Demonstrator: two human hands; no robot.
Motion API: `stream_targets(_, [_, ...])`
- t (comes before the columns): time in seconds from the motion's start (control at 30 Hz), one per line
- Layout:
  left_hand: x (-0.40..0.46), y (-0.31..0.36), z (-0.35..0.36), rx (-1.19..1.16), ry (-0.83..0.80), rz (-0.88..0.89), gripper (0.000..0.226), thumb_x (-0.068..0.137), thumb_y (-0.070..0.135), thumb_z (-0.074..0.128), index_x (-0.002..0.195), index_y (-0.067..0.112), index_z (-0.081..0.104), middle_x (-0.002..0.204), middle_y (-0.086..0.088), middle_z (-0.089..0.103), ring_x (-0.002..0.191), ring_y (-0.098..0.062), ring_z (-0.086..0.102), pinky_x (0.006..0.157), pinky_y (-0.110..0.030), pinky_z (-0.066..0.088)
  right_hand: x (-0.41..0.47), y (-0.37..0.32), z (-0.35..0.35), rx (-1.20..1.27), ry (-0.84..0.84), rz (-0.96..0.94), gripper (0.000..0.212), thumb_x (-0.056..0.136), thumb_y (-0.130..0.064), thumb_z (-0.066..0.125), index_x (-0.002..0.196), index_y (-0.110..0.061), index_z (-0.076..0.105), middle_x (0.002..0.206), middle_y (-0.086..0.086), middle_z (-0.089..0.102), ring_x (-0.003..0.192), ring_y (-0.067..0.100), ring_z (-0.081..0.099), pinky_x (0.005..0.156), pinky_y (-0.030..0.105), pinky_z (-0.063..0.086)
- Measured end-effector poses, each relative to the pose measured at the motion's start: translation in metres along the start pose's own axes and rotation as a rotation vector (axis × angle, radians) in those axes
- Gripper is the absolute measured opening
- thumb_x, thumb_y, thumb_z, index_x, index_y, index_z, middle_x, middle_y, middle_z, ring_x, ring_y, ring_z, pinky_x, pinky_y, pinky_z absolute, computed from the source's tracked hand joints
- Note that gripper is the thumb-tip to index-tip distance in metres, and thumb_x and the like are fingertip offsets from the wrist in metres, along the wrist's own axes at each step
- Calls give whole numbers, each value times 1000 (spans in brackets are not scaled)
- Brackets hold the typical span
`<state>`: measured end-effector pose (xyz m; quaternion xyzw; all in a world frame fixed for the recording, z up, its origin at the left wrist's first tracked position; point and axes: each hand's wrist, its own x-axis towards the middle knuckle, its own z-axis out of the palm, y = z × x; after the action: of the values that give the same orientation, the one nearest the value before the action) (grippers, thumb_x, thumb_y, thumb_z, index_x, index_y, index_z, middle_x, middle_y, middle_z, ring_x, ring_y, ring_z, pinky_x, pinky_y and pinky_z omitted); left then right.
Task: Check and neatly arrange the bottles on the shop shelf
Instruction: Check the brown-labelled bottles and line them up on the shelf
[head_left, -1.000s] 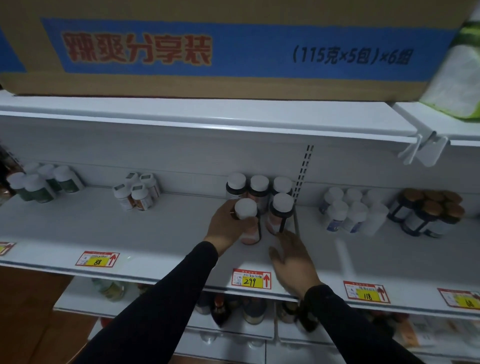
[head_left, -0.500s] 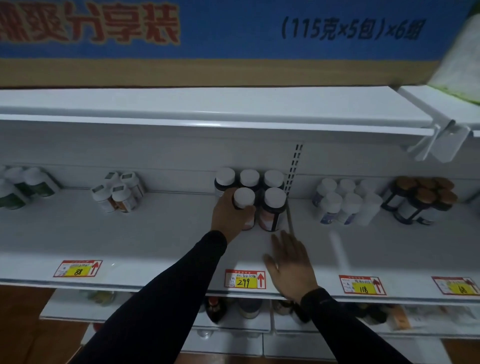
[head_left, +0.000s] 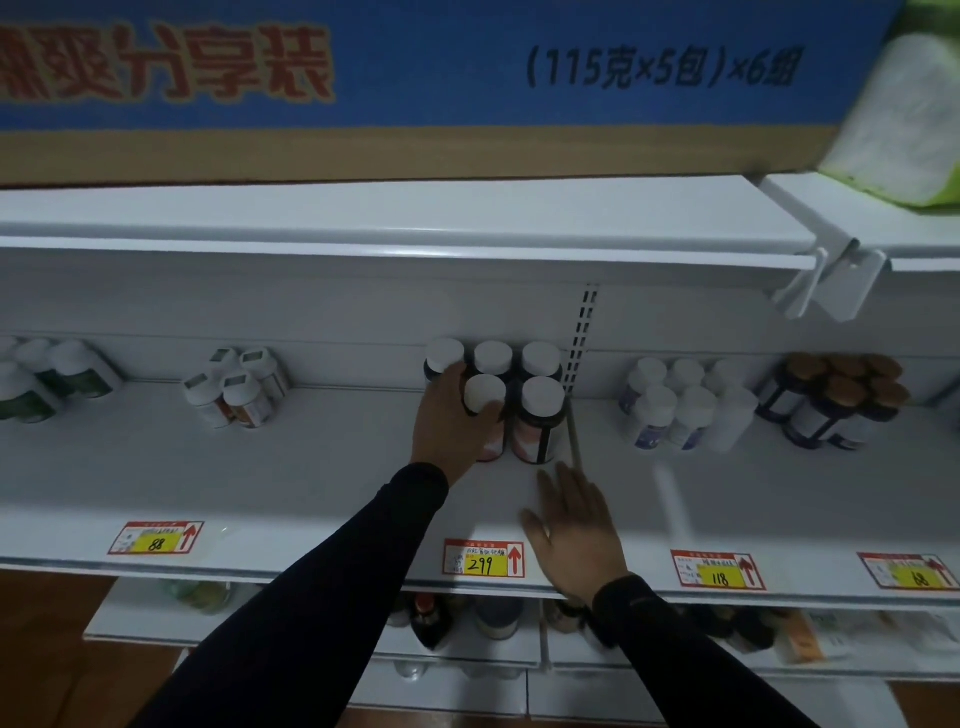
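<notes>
Left hand (head_left: 453, 423), arm extended in a dark sleeve, wraps round the front-left bottle (head_left: 485, 410) of a five-bottle cluster; the thumb lies across the bottle's near side below the cap, and the fingertips reach toward the back-left bottle (head_left: 443, 357). Right hand (head_left: 576, 530) lies flat, palm down, fingers straight and slightly spread, on the white shelf (head_left: 311, 467) just in front of the cluster, holding nothing; its fingertips stop short of the front-right bottle (head_left: 540, 421).

The cluster stands upright at the middle of the shelf, against the back panel: three bottles behind, two in front, close together. Each has a white round cap and a dark body; the front pair show a pale reddish label, whose print is too blurred to read. The front-right bottle stands just beside the shelf's vertical divider (head_left: 574, 441). On the shelf's front edge below the cluster sits a red-and-yellow price tag (head_left: 484, 558) reading 299.
</notes>
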<state>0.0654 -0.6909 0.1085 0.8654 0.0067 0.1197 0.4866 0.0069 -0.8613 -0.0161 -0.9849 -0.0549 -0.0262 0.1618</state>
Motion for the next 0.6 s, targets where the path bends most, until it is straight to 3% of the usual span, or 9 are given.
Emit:
stream_targets(0.13, [4,17,4,232,-12,173,54,86,29,73,132,6,55,128,-12,58,118,-26,50,96,-27,36,0,2,-3,-9,0,-15,75,102,-53,12,127,-6,65,134,24,58,120,41,59,101,53,45])
stream_targets(0.23, [10,28,16,411,-147,263,57,84,41,71,123,1,58,121,-17,61,115,-32,51,97,-36,37,-1,7,-7,-14,-30,-35,72,102,-51,13,128,-9,65,134,22,59,120,40,59,101,50,47])
stream_targets(0.33, [17,25,34,600,-215,281,66,80,62,62,116,7,59,117,-11,62,113,-31,53,98,-39,36,-2,13,-7,-24,-46,-62,70,102,-51,14,130,-10,63,137,21,57,122,39,58,102,50,47])
stream_targets(0.5, [21,19,48,769,-221,242,59,86,56,60,125,12,54,133,-9,53,129,-30,41,111,-42,21,-5,15,-10,-42,-38,-83,68,103,-50,16,130,-11,63,137,20,58,124,37,58,102,49,46])
stream_targets(0.6, [20,23,47,745,-205,224,58,86,54,61,126,12,53,130,-8,56,129,-29,42,113,-43,18,-4,15,-11,-51,-36,-94,65,103,-49,19,128,-12,66,135,18,60,123,36,59,101,48,46])
